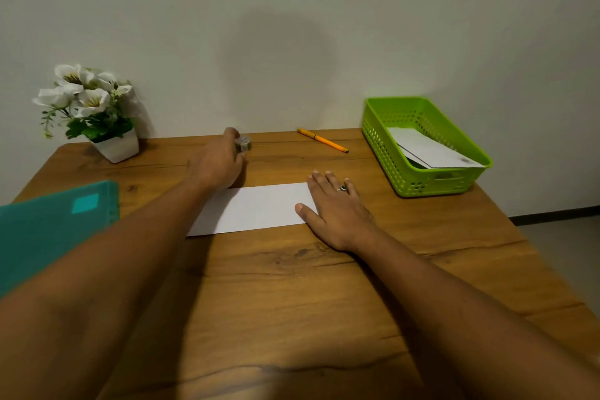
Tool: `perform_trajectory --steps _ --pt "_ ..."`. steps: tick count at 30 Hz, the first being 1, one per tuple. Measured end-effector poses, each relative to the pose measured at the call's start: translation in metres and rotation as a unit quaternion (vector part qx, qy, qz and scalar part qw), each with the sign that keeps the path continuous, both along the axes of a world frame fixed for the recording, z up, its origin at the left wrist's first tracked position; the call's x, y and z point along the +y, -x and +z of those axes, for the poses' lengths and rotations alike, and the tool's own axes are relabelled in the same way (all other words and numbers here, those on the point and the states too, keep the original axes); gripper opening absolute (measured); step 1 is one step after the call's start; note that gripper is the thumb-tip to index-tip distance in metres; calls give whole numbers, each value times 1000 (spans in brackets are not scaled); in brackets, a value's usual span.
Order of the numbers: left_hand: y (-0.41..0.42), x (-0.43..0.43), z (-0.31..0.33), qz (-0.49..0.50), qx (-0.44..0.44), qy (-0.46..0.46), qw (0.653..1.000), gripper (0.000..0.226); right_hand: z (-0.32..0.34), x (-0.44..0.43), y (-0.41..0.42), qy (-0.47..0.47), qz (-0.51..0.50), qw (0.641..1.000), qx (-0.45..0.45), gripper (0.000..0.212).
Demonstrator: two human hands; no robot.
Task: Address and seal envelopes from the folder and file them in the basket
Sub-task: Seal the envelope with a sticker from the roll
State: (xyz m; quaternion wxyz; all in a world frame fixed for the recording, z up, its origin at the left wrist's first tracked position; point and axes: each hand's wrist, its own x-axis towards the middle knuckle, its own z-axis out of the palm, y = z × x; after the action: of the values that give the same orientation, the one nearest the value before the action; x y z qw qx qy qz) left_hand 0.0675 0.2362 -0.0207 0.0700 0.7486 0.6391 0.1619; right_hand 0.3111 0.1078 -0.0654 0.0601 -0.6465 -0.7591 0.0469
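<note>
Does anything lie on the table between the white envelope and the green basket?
Nothing visible does: only bare table separates the envelope from the basket. The orange pen lies farther back, off that path.

The teal folder (45, 237) ran off the left edge. The left hand (217, 166) covered part of a small roll (243, 143), perhaps tape. Its forearm hid one corner of the envelope (259, 208). A mark on the filed envelope (431, 149) was too small to read.

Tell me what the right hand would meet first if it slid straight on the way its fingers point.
Most likely the orange pen, near its left end. The right hand lies flat on the envelope's right end, fingers aimed away and slightly left. Nothing shows between, though depth is uncertain.
</note>
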Motion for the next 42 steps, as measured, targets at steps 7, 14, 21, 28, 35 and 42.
perform_trajectory --steps 7,14,21,28,35,42 --pt "-5 23 -3 -8 18 -15 1000 26 1 -1 1 -5 -3 1000 6 77" --pt "3 -51 9 -83 -180 -24 980 15 1 -2 -1 2 -4 1000 6 78" --pt "16 -147 -2 -106 -285 18 953 17 8 -7 3 -5 -6 1000 21 83" --pt "32 -156 -24 -118 -299 11 947 18 15 -41 24 -149 45 984 82 54" --pt "31 -157 -26 -167 -285 3 944 19 16 -68 71 -151 66 959 231 33" --pt "31 -158 -25 -168 -287 21 943 14 17 -66 83 -158 -10 923 352 32"
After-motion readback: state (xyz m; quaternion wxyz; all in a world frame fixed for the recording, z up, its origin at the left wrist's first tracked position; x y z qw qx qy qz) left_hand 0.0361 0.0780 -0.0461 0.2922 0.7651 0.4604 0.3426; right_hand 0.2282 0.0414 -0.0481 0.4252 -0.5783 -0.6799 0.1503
